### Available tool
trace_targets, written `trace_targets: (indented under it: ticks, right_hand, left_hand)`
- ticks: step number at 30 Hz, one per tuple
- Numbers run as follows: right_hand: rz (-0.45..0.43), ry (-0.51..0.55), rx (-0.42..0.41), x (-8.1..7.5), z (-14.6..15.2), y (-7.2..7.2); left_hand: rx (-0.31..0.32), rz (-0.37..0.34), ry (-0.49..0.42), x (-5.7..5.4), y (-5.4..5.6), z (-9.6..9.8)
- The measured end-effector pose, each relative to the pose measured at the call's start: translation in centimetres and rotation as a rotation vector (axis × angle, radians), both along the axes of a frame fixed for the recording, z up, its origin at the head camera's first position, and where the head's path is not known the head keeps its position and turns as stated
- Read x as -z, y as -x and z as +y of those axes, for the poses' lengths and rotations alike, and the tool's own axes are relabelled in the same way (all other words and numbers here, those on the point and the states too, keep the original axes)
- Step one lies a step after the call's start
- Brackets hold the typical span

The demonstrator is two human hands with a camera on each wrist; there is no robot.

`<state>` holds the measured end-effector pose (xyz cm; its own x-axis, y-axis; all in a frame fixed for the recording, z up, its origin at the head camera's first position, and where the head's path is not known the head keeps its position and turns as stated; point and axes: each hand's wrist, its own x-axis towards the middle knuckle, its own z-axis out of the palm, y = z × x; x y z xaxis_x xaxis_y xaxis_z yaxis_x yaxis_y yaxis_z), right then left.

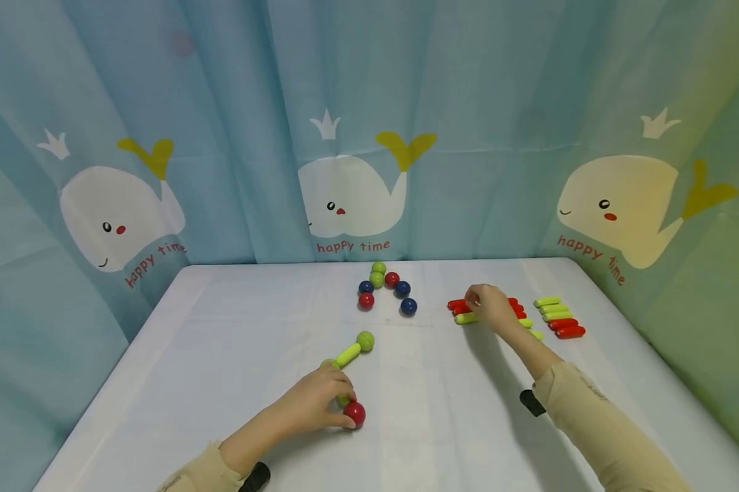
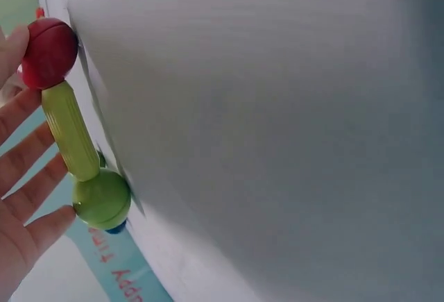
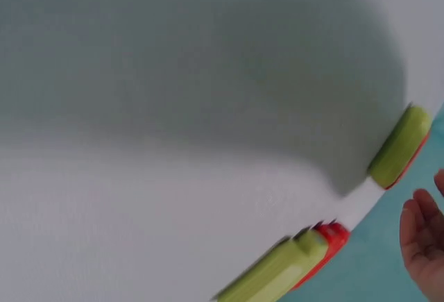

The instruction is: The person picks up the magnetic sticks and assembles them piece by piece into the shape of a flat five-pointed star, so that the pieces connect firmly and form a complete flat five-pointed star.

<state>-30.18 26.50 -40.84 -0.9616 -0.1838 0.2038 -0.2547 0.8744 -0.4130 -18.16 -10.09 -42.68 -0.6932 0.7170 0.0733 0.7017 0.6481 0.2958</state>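
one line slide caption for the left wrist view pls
Left hand gripping a red ball, a ribbed green stick linking it to a green ball.

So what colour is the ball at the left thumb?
The ball is red, shown best in the left wrist view.

Green sticks [image 3: 277, 274] and red sticks [image 3: 336, 239] lie near the right grip [image 3: 424, 246].

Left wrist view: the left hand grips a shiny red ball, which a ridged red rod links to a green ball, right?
No: the left wrist view shows the ridged rod is yellow-green, not red. It links the shiny red ball gripped by the left hand to the green ball.
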Motion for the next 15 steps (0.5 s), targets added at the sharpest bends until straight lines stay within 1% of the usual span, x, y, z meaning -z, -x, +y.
trace_targets:
  ticks: [4,9,12,15]
  right_hand:
    - [-0.016,-0.133,-0.048,0.2,0.6,0.8]
    - [0.01,-0.282,-0.143,0.2,0.6,1.6]
    - [0.007,-0.338,-0.183,0.1,0.5,1.9]
    - [-0.007,-0.369,-0.213,-0.1,0.4,2.0]
  left_hand:
    - [-0.016,-0.015,-0.004,-0.2,-0.1,-0.5]
    - [-0.033,-0.026,-0.01,-0.3,-0.3,-0.9]
    - [-0.039,-0.02,-0.015,-0.2,-0.4,-0.8]
    - [-0.051,0.009,-0.016,-0.1,-0.4,-0.5]
